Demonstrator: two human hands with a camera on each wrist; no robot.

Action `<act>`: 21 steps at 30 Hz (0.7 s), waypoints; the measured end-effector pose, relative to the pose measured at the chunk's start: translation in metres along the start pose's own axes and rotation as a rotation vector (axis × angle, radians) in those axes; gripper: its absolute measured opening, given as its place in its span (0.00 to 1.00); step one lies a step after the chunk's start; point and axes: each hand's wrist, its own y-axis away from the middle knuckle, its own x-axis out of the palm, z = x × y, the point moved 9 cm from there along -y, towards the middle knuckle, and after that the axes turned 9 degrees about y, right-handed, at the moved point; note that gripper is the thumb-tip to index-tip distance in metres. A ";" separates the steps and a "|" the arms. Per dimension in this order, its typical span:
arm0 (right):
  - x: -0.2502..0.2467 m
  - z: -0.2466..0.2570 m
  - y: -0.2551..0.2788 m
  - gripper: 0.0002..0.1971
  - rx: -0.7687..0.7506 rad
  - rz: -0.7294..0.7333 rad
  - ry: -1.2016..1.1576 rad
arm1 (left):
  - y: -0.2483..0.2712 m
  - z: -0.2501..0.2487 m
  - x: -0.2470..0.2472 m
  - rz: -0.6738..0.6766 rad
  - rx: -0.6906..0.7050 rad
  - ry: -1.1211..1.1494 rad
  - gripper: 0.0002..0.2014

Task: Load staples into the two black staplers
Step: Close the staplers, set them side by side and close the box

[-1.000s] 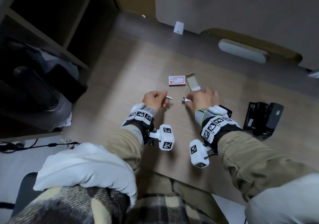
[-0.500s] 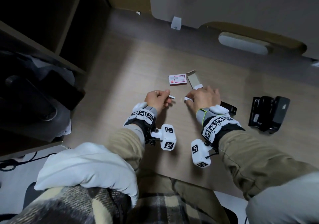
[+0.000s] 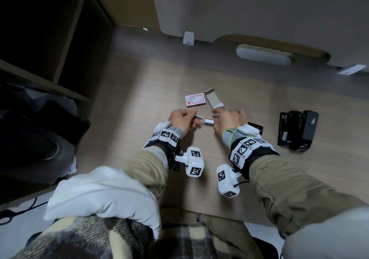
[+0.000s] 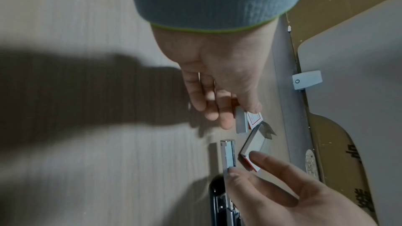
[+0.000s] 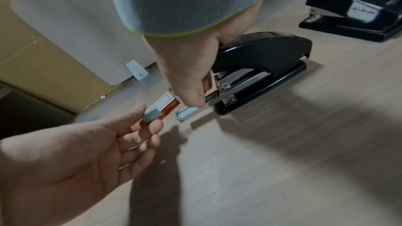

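- Left hand (image 3: 182,120): fingers curled, thumb and forefinger pinching a grey staple strip (image 5: 150,115); the strip juts toward the right hand and stops just short of the tray.
- Right hand (image 3: 227,120): thumb and fingertips grip the metal tray (image 5: 187,111) pulled out of the front of the near stapler (image 5: 261,68); the remaining fingers spread above the stapler's top.
- Near stapler: black, standing on the worktop (image 3: 139,83) under the right hand, its front end toward the left hand. In the head view only its rear corner (image 3: 257,128) shows past the wrist.
- Tray: a silver channel, open at its free end, held just above the worktop; the left wrist view shows it (image 4: 228,152) in line with the strip (image 4: 241,121), a small gap between them.
- Second stapler (image 3: 297,131): black, on the worktop well to the right of the hands, apart from the near stapler and touched by neither hand.
- Staple box (image 3: 195,100): red and white, lying flat on the worktop just beyond the hands.
- Box sleeve (image 3: 212,99): open grey cardboard with a raised end flap, beside the box on its right; the right forefinger tip lies near its close end.
- Both wrists carry white camera blocks with black-and-white markers.
- Backdrop: a grey panel (image 3: 259,9) stands at the far edge of the worktop, a shelf (image 3: 40,81) to the left.
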 end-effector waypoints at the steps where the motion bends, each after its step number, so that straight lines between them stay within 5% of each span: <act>1: -0.001 0.000 0.000 0.20 -0.001 -0.006 -0.013 | 0.000 -0.001 0.001 0.005 0.004 -0.010 0.16; 9: -0.024 -0.008 0.012 0.16 0.000 -0.118 -0.175 | -0.001 -0.014 0.015 0.050 0.054 -0.119 0.23; 21: -0.030 -0.016 0.010 0.18 -0.016 -0.121 -0.274 | -0.003 -0.034 0.034 0.009 0.153 -0.289 0.19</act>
